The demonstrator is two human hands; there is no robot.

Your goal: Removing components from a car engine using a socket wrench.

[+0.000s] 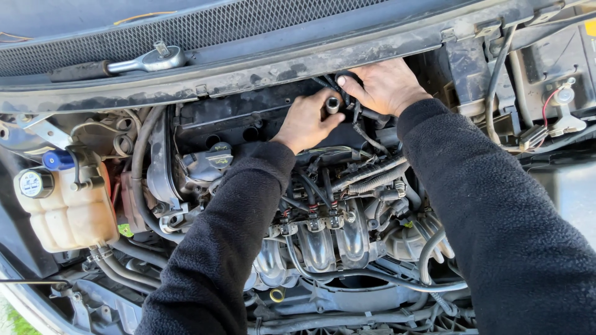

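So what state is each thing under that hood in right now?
Left hand: closed around a small metal socket, open end facing up.
Right hand: gripping black cables at the engine's back edge.
Ratchet wrench: lying flat, untouched, by the mesh grille.
Coolant tank: cap on.
Oil filler cap: in place.
Blue cap: on.

Over the open engine bay, the left hand [305, 121] grips a short silver metal socket [333, 104] while the right hand [383, 84] rests on black cables [362, 124] at one o'clock, a chrome ratchet wrench [148, 62] lying toward ten o'clock.
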